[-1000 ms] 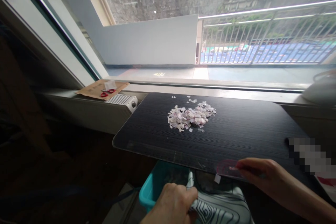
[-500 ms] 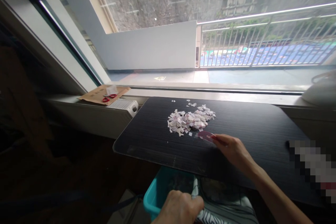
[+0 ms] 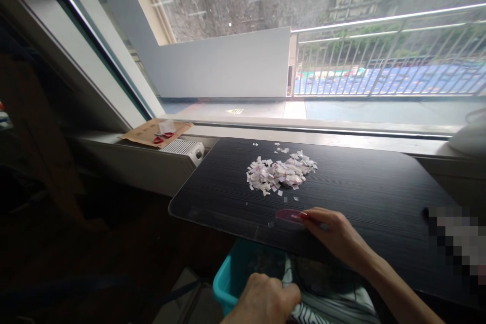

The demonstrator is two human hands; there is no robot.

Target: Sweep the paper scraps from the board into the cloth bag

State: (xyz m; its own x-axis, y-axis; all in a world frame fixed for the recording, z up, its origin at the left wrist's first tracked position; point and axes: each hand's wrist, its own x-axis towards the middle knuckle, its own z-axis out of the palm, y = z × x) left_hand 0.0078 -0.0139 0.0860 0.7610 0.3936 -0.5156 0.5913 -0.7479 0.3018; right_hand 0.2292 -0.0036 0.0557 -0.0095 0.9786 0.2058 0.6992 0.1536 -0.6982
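My right hand (image 3: 328, 228) pinches a thin, see-through pink plastic piece with a rounded end (image 3: 289, 216), held low at the front part of the dark table. A small paper scrap (image 3: 271, 225) lies by its tip, close to the table's front edge. Beyond it, a heap of small white paper scraps (image 3: 279, 173) is spread on the tabletop, with a few loose ones around it. My left hand (image 3: 261, 296) is closed at the near rim of a turquoise bin (image 3: 225, 283), which stands below the table edge. Its fingertips are hidden.
The black table (image 3: 372, 187) stands against the windowsill. Red-handled scissors (image 3: 163, 137) rest on a brown paper envelope (image 3: 138, 134) at the left, above a white radiator (image 3: 184, 149). Patterned cloth (image 3: 309, 312) covers my lap. A blurred-out object (image 3: 457, 238) sits at the right.
My right hand has drawn the pink plastic piece from the heap's near edge toward the table's front edge. A paper scrap now lies near that edge. My left hand stays at the bin.
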